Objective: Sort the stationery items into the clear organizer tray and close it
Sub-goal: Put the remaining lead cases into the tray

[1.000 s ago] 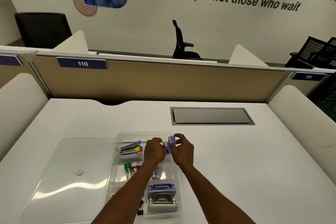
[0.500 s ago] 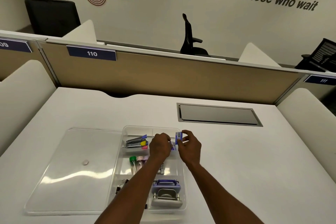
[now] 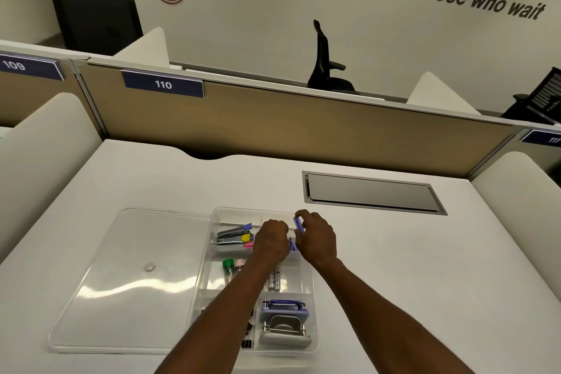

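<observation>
The clear organizer tray [image 3: 236, 210] lies open on the white desk, its flat clear lid [image 3: 136, 282] beside it on the left. Both hands hover over the tray's far right compartment. My right hand [image 3: 317, 238] pinches a small blue box [image 3: 299, 225] upright at its fingertips. My left hand [image 3: 271, 241] is curled knuckles-up just left of it, with a second blue box [image 3: 292, 243] peeking out at its fingers. Inside the tray are staplers [image 3: 233, 235], capped markers [image 3: 227, 266], a purple and grey hole punch [image 3: 285, 322] and black binder clips [image 3: 247, 343].
A grey cable hatch [image 3: 370, 193] is set into the desk behind and right of the tray. A tan partition [image 3: 273, 130] closes the desk's far edge, and white side panels flank it. Bare desk surface lies to the right of the tray.
The two hands have drawn slightly apart. My right hand lifted its blue box a little up and right, while my left hand stayed low over the compartment. The camera tilted and shifted.
</observation>
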`<state>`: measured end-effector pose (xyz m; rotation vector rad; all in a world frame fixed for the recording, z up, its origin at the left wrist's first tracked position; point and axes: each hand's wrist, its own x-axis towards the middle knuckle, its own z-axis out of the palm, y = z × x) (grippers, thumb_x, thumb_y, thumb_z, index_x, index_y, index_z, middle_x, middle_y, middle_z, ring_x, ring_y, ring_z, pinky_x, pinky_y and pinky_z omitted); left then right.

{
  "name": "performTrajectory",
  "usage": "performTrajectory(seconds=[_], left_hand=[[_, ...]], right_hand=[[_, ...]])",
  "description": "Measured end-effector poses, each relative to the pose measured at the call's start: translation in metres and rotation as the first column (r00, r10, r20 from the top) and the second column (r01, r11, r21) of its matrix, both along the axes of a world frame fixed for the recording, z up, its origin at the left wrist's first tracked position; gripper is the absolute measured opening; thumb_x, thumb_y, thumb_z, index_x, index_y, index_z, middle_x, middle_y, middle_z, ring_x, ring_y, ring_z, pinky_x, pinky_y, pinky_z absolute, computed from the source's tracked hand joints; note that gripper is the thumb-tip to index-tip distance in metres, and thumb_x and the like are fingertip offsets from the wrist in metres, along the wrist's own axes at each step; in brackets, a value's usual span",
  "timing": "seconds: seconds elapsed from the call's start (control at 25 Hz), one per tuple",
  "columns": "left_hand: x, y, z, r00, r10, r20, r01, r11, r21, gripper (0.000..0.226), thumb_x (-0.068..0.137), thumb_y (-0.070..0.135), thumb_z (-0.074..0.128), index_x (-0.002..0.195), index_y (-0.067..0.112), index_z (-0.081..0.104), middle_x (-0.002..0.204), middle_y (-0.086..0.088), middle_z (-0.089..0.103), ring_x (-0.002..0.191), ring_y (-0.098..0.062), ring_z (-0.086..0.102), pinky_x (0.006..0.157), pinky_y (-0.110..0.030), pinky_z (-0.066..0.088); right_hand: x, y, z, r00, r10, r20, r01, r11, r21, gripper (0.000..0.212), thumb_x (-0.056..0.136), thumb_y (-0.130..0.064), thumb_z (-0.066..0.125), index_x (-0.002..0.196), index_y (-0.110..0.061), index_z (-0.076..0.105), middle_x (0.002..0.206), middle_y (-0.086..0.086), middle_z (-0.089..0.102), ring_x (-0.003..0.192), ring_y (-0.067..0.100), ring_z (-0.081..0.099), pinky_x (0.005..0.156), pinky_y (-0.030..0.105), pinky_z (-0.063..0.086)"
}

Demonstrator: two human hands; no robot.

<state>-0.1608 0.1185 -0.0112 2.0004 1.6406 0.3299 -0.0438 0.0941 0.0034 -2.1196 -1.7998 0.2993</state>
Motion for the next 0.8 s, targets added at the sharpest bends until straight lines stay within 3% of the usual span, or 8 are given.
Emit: performTrajectory(seconds=[0.16, 0.32, 0.48, 0.64, 0.8], left_hand=[[-0.004, 0.0, -0.004, 1.0, -0.012, 0.026, 0.011, 1.0, 0.023, 0.04, 0.09, 0.022, 0.065, 0.128, 0.013, 0.058, 0.125, -0.009, 0.061, 0.114, -0.022, 0.057, 0.095, -0.028, 0.045], [-0.004, -0.001, 0.0, 0.998, -0.013, 0.055, 0.013, 1.0, 0.002, 0.043, 0.089, 0.021, 0.067, 0.129, 0.013, 0.055, 0.126, -0.01, 0.06, 0.113, -0.023, 0.059, 0.096, -0.03, 0.047], [-0.005, -0.008, -0.004, 0.998, 0.015, 0.055, -0.02, 0.996, 0.085, 0.054, 0.089, 0.018, 0.064, 0.139, 0.012, 0.044, 0.136, -0.007, 0.052, 0.124, -0.021, 0.05, 0.102, -0.027, 0.043], [-0.006, -0.006, -0.003, 0.996, -0.071, -0.047, 0.072, 0.997, 0.001, 0.032, 0.09, 0.021, 0.062, 0.12, 0.012, 0.057, 0.119, -0.011, 0.062, 0.109, -0.023, 0.058, 0.091, -0.03, 0.048], [-0.008, -0.001, -0.003, 0.994, -0.11, 0.022, 0.11, 0.994, -0.002, 0.037, 0.088, 0.015, 0.063, 0.124, 0.011, 0.056, 0.123, -0.012, 0.06, 0.112, -0.025, 0.058, 0.095, -0.03, 0.046]], right_hand=[[0.0, 0.002, 0.0, 0.984, 0.098, 0.152, -0.093, 0.995, -0.036, 0.05, 0.08, -0.028, 0.076, 0.126, -0.025, 0.055, 0.109, 0.0, 0.07, 0.094, 0.021, 0.065, 0.075, 0.028, 0.051], [0.001, 0.004, -0.005, 0.971, 0.11, 0.211, -0.113, 0.994, -0.001, 0.028, 0.084, -0.028, 0.071, 0.11, -0.023, 0.059, 0.105, -0.001, 0.07, 0.092, 0.019, 0.061, 0.072, 0.028, 0.047], [0.001, 0.007, -0.007, 0.974, 0.116, 0.192, -0.124, 0.992, 0.026, 0.023, 0.088, -0.029, 0.068, 0.111, -0.024, 0.064, 0.109, -0.002, 0.071, 0.099, 0.018, 0.06, 0.075, 0.028, 0.049], [0.003, 0.003, -0.01, 0.963, 0.109, 0.248, -0.124, 0.991, 0.046, 0.021, 0.081, -0.033, 0.074, 0.096, -0.019, 0.072, 0.098, 0.0, 0.073, 0.097, 0.021, 0.057, 0.078, 0.032, 0.048], [0.002, 0.001, -0.016, 0.927, 0.204, 0.314, -0.179, 0.978, -0.107, 0.026, 0.087, -0.028, 0.064, 0.11, -0.019, 0.071, 0.112, 0.0, 0.073, 0.131, 0.028, 0.042, 0.102, 0.037, 0.036]])
